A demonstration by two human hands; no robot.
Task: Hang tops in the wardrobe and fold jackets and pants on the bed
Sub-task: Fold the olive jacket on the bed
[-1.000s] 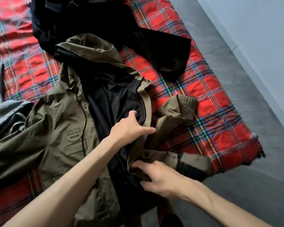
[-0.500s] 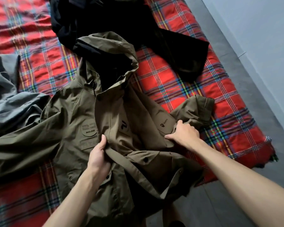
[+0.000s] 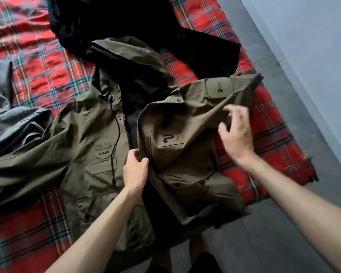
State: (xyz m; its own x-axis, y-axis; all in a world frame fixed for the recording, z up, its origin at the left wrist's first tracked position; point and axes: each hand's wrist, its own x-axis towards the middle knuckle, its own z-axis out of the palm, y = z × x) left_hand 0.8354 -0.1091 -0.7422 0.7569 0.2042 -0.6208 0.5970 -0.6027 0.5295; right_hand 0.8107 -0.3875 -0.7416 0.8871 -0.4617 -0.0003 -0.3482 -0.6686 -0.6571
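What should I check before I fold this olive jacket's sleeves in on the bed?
1. Olive jacket lies front up on the blanket: ok.
2. Front closed: not ok, dark lining shows between the panels.
3. Left hand pinches the front edge: ok.
4. Right hand grips the fabric: cannot tell, blurred.
5. Hood clear of the black garment: not ok, they overlap.
6. Hem on the bed: not ok, it overhangs the edge.

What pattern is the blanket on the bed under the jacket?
Red plaid blanket with blue, green and yellow lines, best seen in the head view.
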